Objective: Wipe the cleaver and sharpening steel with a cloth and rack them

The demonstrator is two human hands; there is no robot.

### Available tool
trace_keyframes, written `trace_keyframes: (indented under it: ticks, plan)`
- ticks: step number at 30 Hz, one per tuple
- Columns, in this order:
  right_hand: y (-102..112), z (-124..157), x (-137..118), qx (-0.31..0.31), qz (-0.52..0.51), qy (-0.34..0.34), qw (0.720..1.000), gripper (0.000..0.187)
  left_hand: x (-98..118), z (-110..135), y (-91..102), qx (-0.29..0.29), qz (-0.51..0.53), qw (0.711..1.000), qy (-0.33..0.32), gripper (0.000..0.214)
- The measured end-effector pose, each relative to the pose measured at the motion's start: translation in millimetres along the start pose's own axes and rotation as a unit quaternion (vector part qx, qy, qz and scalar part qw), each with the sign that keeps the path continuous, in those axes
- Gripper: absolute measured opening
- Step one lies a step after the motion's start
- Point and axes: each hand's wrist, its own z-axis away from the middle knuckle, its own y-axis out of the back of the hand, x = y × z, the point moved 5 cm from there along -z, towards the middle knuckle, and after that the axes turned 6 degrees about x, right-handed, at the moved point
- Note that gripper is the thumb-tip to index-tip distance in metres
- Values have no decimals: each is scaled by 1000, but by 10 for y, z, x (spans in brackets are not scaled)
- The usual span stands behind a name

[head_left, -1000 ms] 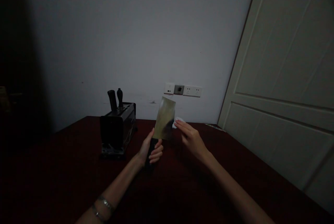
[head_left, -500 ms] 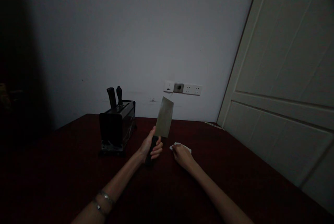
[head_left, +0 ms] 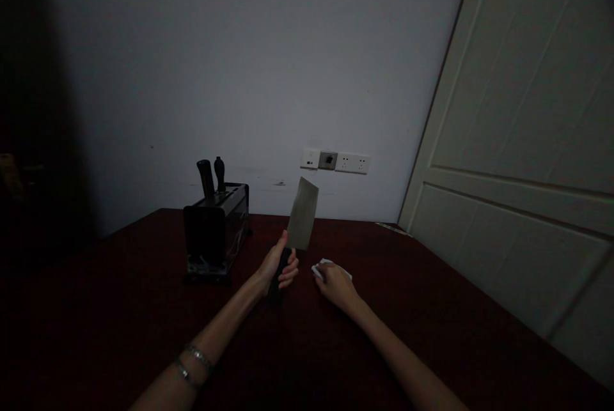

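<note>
I watched the left hand [head_left: 278, 268] closed tight round the dark handle of the cleaver [head_left: 304, 214], held in the air just right of the block [head_left: 215, 232]. Its long axis stood nearly upright, with the blade tipped a little away from the block. The right hand [head_left: 336, 284] lay farther right of the block, low on the table [head_left: 144, 309], palm down on a white cloth [head_left: 320, 266]. I could not tell whether its fingers pinched the cloth or only rested on it. The left hand was nearer the block, whose open top faced up with two handles standing in it. The light was too dim to read any brand or writing.
</note>
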Motion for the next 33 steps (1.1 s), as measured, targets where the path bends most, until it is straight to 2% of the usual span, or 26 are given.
trace_keyframes:
  ticks: [3,7,11,16,20,27,33]
  plan:
    - [-3,-22,44,25,-23,-31,999,29,4,-15,35,34,-19,999,-14,60]
    - [-23,-43,132,58,-110,-88,988,39,8,-22,79,93,-57,994,-25,59]
    - [-23,-48,160,67,-155,-107,980,42,28,-5,89,134,-91,986,-44,57]
    - [144,-44,51,86,-184,-99,974,43,49,4,103,161,-124,977,-58,56]
    - [328,-27,-101,117,-253,-88,956,40,54,8,119,188,-156,968,-53,56]
    - [375,13,-180,124,-315,-103,935,37,44,23,100,195,-173,964,-56,56]
    - [384,26,-184,125,-315,-99,935,41,35,23,92,186,-176,965,-56,56]
